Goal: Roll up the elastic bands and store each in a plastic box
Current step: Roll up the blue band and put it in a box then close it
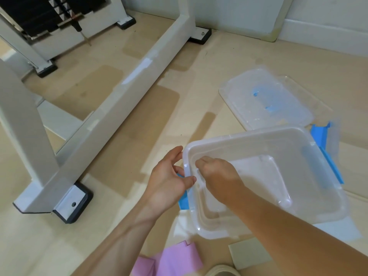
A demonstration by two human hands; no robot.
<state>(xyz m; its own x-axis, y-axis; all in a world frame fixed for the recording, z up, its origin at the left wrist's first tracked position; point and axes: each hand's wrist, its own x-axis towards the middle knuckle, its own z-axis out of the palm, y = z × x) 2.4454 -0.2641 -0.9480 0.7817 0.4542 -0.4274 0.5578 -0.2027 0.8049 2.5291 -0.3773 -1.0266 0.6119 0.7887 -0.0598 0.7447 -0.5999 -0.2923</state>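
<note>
White metal machine frame (127, 80) on pale floor (239, 62); black weight stack (41, 14) behind.

Left hand (169, 180) open-fingered; right hand (217, 176) curled, knuckles up.

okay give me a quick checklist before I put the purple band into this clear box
1. Box open: ok. The clear box has no lid on; a lid lies on the floor beyond it.
2. Box empty: ok, nothing shows inside but the right hand.
3. Box steadied: ok. The left hand holds its near-left rim.
4. Purple band rolled: not ok; it lies flat and folded on the floor.
5. Hand free to pick it up: cannot tell; the right hand's fingers are curled out of view.
6. Blue latches clear of the opening: ok, hanging outside.
</note>
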